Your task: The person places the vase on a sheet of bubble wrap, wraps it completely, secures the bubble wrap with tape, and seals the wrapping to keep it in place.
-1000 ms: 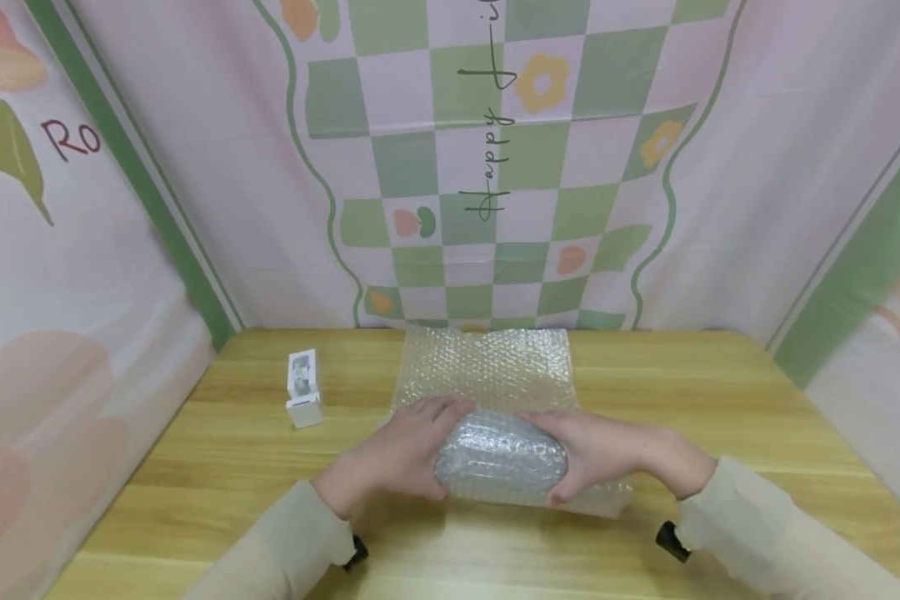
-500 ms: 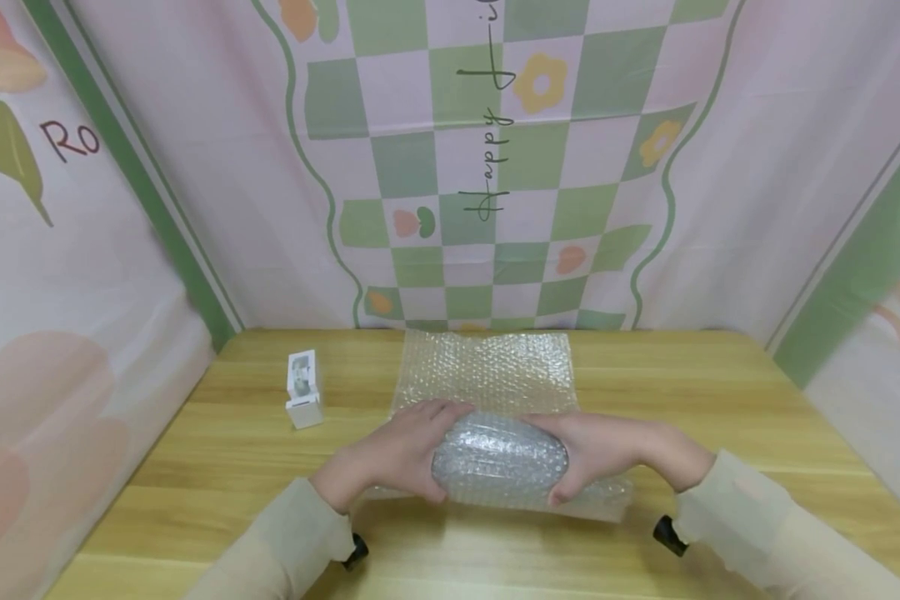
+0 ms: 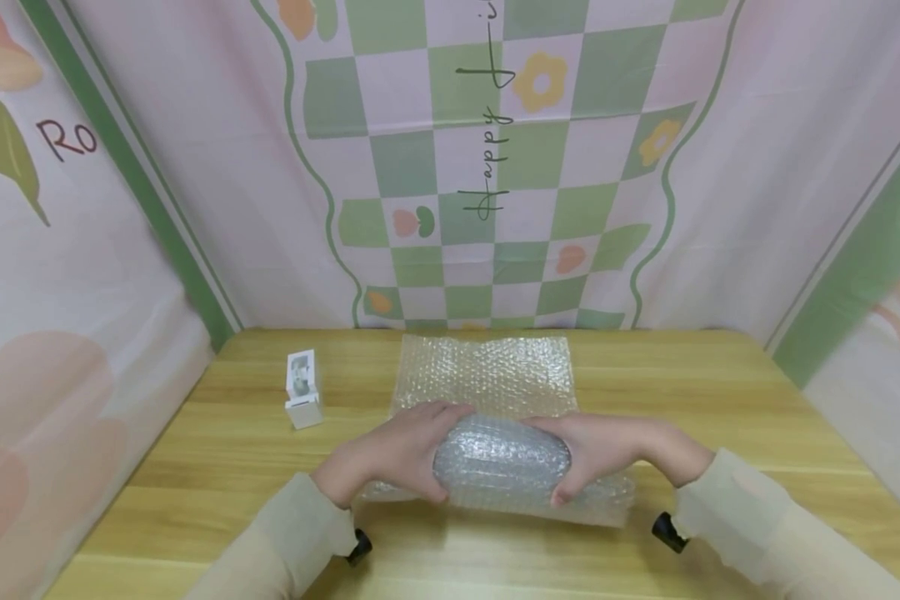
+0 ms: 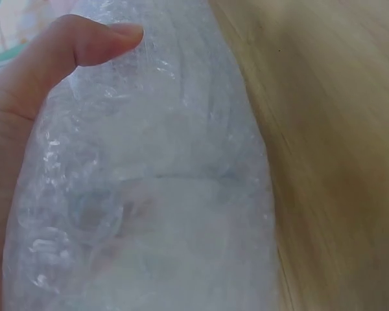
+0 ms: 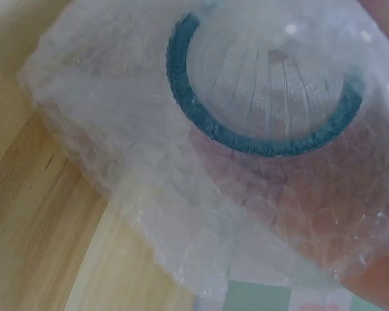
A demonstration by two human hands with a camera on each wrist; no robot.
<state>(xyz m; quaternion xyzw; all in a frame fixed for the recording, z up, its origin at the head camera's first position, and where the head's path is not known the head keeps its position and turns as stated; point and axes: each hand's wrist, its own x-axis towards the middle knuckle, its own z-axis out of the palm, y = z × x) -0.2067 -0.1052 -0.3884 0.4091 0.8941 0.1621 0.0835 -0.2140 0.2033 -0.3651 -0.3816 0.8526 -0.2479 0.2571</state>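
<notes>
A sheet of clear bubble wrap lies on the table, its near part rolled around a glass. In the right wrist view the round end of that glass, with a blue-green rim and ribbed inside, shows through the wrap. My left hand grips the left end of the bundle, its thumb bent over the wrap in the left wrist view. At the right end my right hand holds the roll between thumb and fingers. Loose wrap sticks out below both hands. Most fingertips are hidden behind the bundle.
To the left on the wooden table stands a small white box with a windowed or printed upper part. A patterned curtain hangs along the table's back edge, and further cloth hangs at both sides.
The flat sheet's far edge has slid slightly toward me. The near loose edge reaches a little lower at the right. Both hands keep their hold and have barely moved.
</notes>
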